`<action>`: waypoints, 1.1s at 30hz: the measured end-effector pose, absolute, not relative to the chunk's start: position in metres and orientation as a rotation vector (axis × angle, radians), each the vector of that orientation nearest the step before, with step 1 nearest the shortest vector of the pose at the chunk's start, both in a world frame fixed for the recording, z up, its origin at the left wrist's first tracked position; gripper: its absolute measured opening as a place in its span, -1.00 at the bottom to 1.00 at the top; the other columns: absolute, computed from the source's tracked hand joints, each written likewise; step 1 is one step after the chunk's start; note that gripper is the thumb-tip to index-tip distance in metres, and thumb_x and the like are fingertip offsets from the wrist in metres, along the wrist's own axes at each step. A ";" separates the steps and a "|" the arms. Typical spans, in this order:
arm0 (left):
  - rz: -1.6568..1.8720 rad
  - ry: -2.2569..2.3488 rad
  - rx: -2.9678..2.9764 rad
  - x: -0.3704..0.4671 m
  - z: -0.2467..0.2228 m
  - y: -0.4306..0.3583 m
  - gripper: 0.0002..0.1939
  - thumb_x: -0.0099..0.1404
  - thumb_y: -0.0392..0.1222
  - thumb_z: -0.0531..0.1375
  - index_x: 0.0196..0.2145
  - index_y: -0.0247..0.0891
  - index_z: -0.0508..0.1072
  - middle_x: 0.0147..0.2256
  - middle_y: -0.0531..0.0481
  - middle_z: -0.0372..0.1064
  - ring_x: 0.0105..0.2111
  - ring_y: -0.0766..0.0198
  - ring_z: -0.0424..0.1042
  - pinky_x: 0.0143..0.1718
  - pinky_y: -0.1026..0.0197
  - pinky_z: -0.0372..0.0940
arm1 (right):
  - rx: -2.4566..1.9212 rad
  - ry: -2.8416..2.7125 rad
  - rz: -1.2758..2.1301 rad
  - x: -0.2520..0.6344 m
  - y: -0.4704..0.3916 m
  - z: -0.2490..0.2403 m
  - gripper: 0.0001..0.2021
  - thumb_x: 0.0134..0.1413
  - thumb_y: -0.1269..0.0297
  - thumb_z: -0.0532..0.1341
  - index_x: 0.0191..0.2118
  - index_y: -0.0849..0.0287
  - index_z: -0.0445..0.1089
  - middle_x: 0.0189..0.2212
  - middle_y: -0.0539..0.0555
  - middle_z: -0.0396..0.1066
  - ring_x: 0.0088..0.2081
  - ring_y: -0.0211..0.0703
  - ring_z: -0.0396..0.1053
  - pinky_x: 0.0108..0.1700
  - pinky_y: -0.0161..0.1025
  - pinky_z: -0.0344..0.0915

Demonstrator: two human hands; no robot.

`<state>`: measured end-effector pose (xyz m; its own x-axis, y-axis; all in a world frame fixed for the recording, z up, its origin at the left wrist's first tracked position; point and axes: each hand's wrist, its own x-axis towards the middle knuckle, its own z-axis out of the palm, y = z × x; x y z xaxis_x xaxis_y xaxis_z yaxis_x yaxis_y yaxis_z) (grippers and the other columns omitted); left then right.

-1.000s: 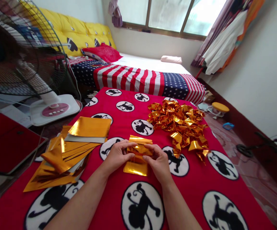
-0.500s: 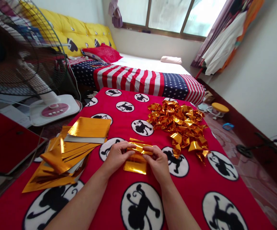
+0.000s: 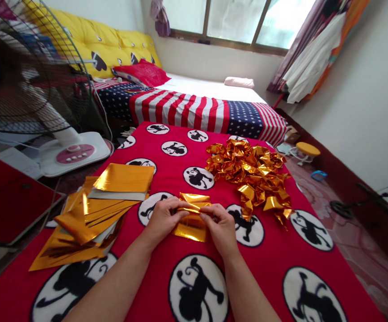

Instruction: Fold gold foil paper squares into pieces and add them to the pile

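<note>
A sheet of gold foil paper (image 3: 191, 229) lies in front of me on the red monkey-print cloth (image 3: 140, 286). My left hand (image 3: 165, 219) pinches a raised crease across its middle from the left. On the right end of the same crease, my right hand (image 3: 220, 223) has thumb and fingers closed. The paper's far part stands out beyond the fingers and its near part lies toward me. To the left is a loose stack of gold foil sheets (image 3: 120, 181), some showing pale undersides. A heap of folded gold foil pieces (image 3: 247, 167) sits to the right.
A standing fan (image 3: 73, 152) is at the left, beside a dark red board (image 3: 9, 201). Beyond the cloth stands a bed with a striped, starred cover (image 3: 180, 109). A yellow stool (image 3: 308, 150) is on the floor at right.
The fold between my fingers has become narrower and flatter, and more of the paper's far part shows beyond it. Both hands stay in nearly the same place.
</note>
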<state>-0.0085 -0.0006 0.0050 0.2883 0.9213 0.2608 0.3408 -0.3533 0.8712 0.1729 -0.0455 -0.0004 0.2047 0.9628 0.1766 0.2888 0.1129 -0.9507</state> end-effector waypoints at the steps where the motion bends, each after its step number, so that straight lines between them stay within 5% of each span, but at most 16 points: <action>1: 1.046 1.127 1.849 -0.008 0.005 0.000 -0.82 0.15 -0.31 0.26 -0.27 -0.19 0.61 -0.46 0.02 0.42 -0.45 0.33 0.37 -0.40 0.33 0.25 | -1.389 -1.294 0.787 0.173 -0.046 -0.001 -0.89 -0.02 0.32 0.27 -0.33 0.11 0.55 -0.37 0.03 0.42 -0.42 -0.25 0.33 -0.43 -0.34 0.22; 11: 1.106 1.058 1.755 -0.011 -0.002 0.003 -0.87 0.21 -0.24 0.23 -0.34 -0.22 0.61 -0.43 -0.01 0.44 -0.41 0.31 0.40 -0.36 0.31 0.26 | -1.319 -1.253 0.870 0.175 -0.046 0.001 -0.88 -0.06 0.34 0.30 -0.31 0.13 0.53 -0.31 0.05 0.46 -0.29 -0.16 0.40 -0.27 -0.27 0.32; 33: 1.086 1.048 1.832 -0.008 0.006 -0.004 -0.89 0.19 -0.24 0.26 -0.39 -0.22 0.61 -0.44 -0.02 0.38 -0.41 0.30 0.38 -0.37 0.30 0.26 | -1.228 -1.206 0.847 0.174 -0.050 -0.004 -0.96 -0.05 0.33 0.32 -0.41 0.13 0.53 -0.42 0.03 0.38 -0.35 -0.19 0.36 -0.34 -0.31 0.29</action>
<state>-0.0082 -0.0042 0.0061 0.3047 0.9038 0.3004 0.2677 -0.3839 0.8837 0.1737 -0.0498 -0.0035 0.2085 0.9547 0.2122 0.1242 0.1894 -0.9740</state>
